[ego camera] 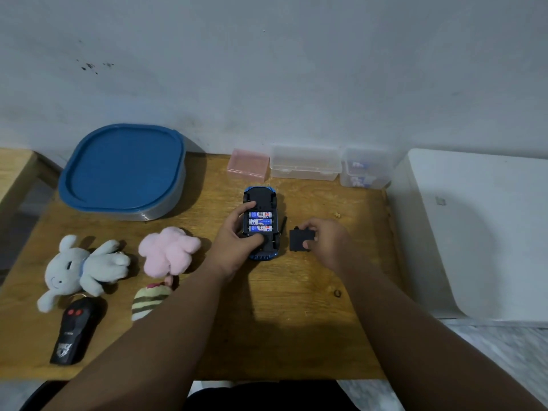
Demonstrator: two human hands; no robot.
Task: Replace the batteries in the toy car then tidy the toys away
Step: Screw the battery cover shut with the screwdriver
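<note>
A blue toy car (261, 197) lies upside down on the wooden table (296, 321), its battery bay uncovered with three blue-and-white batteries (260, 221) side by side inside. My left hand (237, 235) grips the car from its left side, index finger at the top of the bay and thumb at the bottom. Just right of the car, my right hand (326, 241) pinches the black battery cover (300, 239) close above the table. A thin black antenna (283, 225) sticks out beside the car.
A blue-lidded container (124, 170) stands at the back left. Pink (248, 164), clear (305, 163) and small clear (366, 169) boxes line the wall. A grey plush (86, 268), pink plush (169, 250), striped plush (148, 301) and black remote (74, 330) lie left. A white appliance (480, 232) flanks the right.
</note>
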